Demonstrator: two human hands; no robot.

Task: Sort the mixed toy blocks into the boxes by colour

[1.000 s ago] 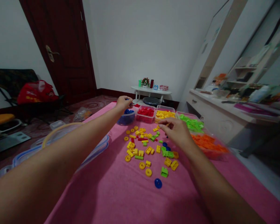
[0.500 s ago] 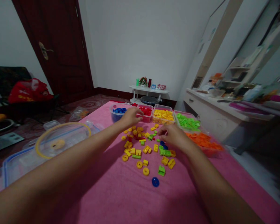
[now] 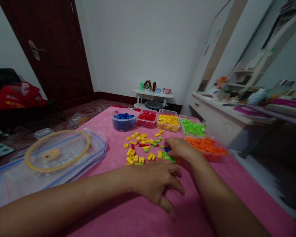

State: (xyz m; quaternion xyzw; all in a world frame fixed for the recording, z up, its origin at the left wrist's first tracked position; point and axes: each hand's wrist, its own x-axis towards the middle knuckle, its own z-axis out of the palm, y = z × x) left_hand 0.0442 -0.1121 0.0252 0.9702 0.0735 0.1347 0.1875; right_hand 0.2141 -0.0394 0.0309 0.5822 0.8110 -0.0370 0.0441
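My left hand is stretched low over the near part of the pink cloth, its fingers spread and holding nothing that shows. It hides several pieces beneath it. My right hand is bent down at the right side of the loose building bricks, its fingertips closed on a blue round piece. Green bricks lie just below those fingertips. Yellow bricks and yellow round pieces are scattered to the left, with a few red bricks among them.
Along the far edge stand tubs of blue pieces, red pieces, yellow pieces and green pieces. An orange-filled tub stands at the right. Clear lids with blue rims and a yellow-rimmed round lid lie left.
My left hand has come back from beside the blue and red tubs to the near side of the bricks, fingers spread. My right hand has closed in on the blue round piece.
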